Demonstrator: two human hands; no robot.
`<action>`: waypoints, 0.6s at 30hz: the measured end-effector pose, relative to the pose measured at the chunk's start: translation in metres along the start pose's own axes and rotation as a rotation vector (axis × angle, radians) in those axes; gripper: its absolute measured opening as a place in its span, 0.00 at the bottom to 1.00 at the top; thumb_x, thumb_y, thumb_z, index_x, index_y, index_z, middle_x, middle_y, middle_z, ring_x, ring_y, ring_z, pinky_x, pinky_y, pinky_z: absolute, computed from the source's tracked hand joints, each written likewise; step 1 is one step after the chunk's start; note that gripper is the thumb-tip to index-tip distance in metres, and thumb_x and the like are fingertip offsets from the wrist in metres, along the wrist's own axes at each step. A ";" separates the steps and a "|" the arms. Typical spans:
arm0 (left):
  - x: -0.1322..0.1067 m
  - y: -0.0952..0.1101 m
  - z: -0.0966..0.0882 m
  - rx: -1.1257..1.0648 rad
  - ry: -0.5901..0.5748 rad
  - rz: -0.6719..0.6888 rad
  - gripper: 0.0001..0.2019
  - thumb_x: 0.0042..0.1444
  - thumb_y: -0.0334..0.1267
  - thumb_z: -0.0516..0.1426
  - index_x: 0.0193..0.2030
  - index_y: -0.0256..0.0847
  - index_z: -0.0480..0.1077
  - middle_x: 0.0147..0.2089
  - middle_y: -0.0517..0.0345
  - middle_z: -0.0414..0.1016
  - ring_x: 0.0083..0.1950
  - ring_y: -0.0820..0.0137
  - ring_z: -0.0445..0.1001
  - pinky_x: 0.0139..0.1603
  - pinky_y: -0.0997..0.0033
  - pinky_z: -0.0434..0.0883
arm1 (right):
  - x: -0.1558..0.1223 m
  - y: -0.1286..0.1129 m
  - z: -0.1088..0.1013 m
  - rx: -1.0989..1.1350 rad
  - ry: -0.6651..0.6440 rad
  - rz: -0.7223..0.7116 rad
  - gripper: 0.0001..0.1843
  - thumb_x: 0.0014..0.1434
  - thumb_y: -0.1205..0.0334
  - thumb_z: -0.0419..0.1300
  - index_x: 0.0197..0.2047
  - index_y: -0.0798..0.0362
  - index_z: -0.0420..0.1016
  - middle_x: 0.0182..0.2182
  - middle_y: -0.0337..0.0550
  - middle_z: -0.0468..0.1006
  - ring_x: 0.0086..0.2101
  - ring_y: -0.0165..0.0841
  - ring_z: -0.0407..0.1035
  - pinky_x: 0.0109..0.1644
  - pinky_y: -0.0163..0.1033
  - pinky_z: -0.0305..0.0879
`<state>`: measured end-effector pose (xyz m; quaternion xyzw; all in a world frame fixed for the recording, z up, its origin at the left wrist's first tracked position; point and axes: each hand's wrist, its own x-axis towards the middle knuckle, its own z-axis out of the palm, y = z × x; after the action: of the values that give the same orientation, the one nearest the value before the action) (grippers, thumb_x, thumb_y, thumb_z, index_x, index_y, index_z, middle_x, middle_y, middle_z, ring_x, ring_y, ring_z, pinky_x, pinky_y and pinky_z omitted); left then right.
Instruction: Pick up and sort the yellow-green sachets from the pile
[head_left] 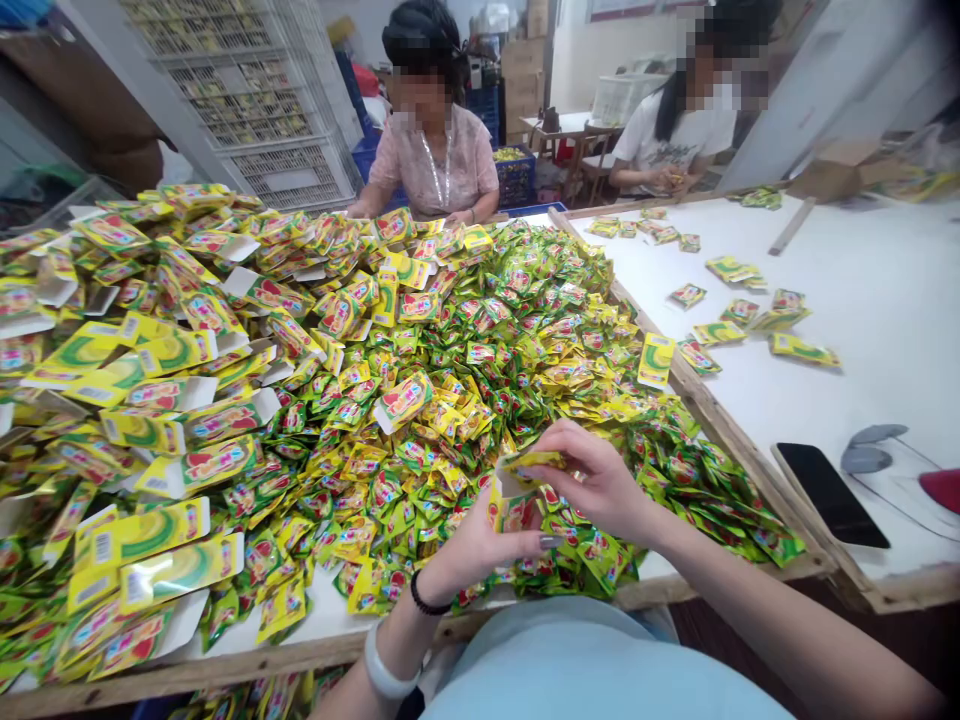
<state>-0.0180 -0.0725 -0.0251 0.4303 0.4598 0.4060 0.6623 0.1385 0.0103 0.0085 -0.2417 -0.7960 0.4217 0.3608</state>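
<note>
Soft, bright indoor light leaves the white tabletop (pixel 900 345) pale and puts small glints on the glossy sachets (pixel 514 335). Wide-angle stretching and blur smear the edges and the cardboard box (pixel 834 172); the upper right corner darkens.

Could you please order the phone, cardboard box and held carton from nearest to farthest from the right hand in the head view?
1. Held carton, just left
2. Phone, to the right
3. Cardboard box, far upper right

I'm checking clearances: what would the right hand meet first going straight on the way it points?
The right hand would probably meet the open box in the left hand, though depth is unclear.
</note>
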 end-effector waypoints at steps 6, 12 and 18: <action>-0.007 -0.023 0.002 0.163 -0.082 -0.016 0.25 0.42 0.39 0.65 0.48 0.38 0.65 0.36 0.59 0.68 0.33 0.74 0.64 0.35 0.73 0.64 | -0.023 -0.013 -0.010 -0.214 -0.473 0.056 0.11 0.62 0.66 0.51 0.44 0.51 0.73 0.37 0.45 0.71 0.36 0.31 0.68 0.40 0.35 0.66; -0.011 -0.025 -0.004 0.098 -0.194 -0.023 0.37 0.44 0.40 0.65 0.61 0.42 0.55 0.41 0.55 0.70 0.40 0.68 0.68 0.44 0.68 0.66 | -0.045 -0.004 -0.015 -0.045 -0.265 0.145 0.10 0.62 0.64 0.54 0.47 0.50 0.71 0.40 0.45 0.76 0.40 0.32 0.70 0.43 0.36 0.67; -0.015 -0.028 -0.002 0.164 -0.241 -0.165 0.33 0.41 0.38 0.66 0.54 0.41 0.59 0.33 0.62 0.68 0.32 0.73 0.65 0.34 0.72 0.64 | -0.050 -0.007 -0.023 0.005 -0.482 0.161 0.14 0.64 0.64 0.50 0.49 0.50 0.73 0.43 0.47 0.76 0.42 0.33 0.70 0.48 0.39 0.65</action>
<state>-0.0196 -0.0945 -0.0477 0.4893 0.4423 0.2566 0.7064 0.1866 -0.0160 0.0045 -0.1961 -0.8362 0.4964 0.1263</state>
